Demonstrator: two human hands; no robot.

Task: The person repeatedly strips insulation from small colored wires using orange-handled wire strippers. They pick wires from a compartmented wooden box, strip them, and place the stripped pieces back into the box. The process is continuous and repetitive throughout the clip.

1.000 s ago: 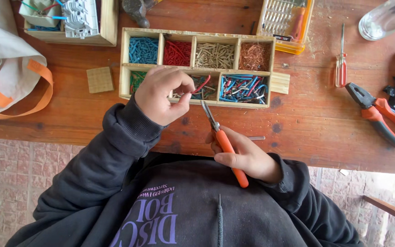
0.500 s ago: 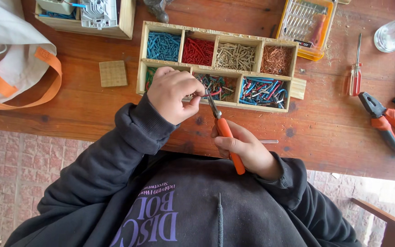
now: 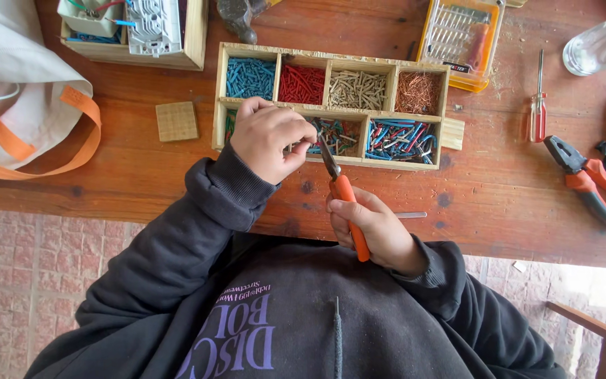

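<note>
Both hands sit a little closer together than half a second ago, and the plier tips have come up to meet the left fingers over the front row of the box.

From the head camera, the left hand [image 3: 269,140] is curled nearly shut, thumb and fingertips pinching something small that I cannot make out, most likely a short bit of wire [image 3: 306,129], right at the front edge of the wooden compartment box [image 3: 220,98]. The right hand [image 3: 379,231] is wrapped firmly around the orange handles of the small pliers [image 3: 338,184], whose dark tips point up toward that pinch; whether the tips are closed on the piece is hidden by the fingers.

Risk, as I judge it: the pinched piece is tiny, so a slight twist of the pliers could flick it loose into the mixed-colour wire pieces [image 3: 338,135] just beneath, where it would be hard to pick out again. The tips also work right against the fingertips, so a slip could nip skin. A push forward could shove the box toward the yellow case [image 3: 494,49].

Well to the right lie a red screwdriver [image 3: 539,105] and larger orange pliers [image 3: 590,184], apart from both hands.
</note>
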